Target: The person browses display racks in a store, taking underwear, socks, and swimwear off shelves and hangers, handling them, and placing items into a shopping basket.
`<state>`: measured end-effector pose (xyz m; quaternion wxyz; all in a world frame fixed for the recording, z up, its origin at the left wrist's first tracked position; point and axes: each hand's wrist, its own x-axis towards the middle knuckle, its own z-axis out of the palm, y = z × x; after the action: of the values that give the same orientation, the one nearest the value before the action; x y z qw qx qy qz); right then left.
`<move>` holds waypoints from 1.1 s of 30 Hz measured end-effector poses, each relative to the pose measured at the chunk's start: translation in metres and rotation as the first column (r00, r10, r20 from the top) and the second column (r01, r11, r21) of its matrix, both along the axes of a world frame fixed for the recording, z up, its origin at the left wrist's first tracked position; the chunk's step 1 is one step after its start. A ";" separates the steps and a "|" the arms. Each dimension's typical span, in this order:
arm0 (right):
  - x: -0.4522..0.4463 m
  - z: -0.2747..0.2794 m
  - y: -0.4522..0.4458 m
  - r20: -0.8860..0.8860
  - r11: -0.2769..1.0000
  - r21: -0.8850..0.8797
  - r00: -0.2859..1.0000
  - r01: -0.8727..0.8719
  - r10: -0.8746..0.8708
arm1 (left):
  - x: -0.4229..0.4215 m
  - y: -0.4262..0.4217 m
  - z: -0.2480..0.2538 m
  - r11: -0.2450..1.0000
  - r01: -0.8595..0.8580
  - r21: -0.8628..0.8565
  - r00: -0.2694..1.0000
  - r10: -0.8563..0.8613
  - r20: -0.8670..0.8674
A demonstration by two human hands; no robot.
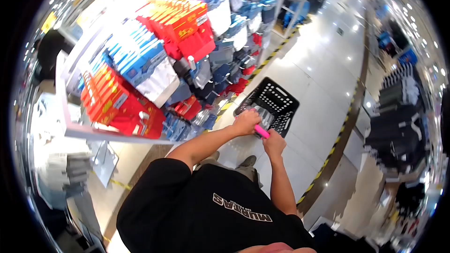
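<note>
My left hand (247,122) and my right hand (274,144) are both closed around a pink handle (261,131), one at each end. Just beyond them, low over the tiled floor, is a black shopping basket (282,94) with rows of holes in its walls. Inside it lies something greyish and shiny (266,118), partly hidden by my hands. Where the handle joins the basket is covered by my fingers.
A display rack to the left holds red packs (123,100), blue packs (136,54) and hanging socks. Dark clothes (396,131) hang on the right. A tiled aisle (318,79) edged with yellow-black tape (335,154) runs ahead. My shoe (248,161) stands behind the basket.
</note>
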<state>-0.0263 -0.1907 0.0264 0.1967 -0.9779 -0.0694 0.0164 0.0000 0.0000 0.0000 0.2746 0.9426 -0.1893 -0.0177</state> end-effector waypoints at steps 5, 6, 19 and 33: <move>0.077 0.021 -0.056 -0.070 0.994 -0.047 0.993 -0.102 0.099 | -0.003 -0.047 0.044 0.839 -0.450 -0.306 0.859 0.500 0.111; 0.076 0.009 -0.045 -0.060 0.987 -0.064 0.988 -0.148 0.144 | -0.026 -0.025 0.038 0.799 -0.527 -0.289 0.830 0.557 0.024; 0.165 0.010 -0.067 0.050 0.967 -0.014 0.966 -0.255 0.255 | -0.212 0.147 0.165 -0.032 -0.765 -0.643 -0.267 0.924 0.272; 0.102 0.040 -0.037 0.311 0.945 0.244 0.941 -0.216 0.135 | -0.191 0.218 0.252 -0.030 -0.449 -0.893 -0.266 0.958 0.102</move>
<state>0.0759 -0.2277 0.0667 0.3156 -0.9226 -0.1870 -0.1195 -0.1911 0.2185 0.2523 0.3426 0.5579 0.3917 0.6465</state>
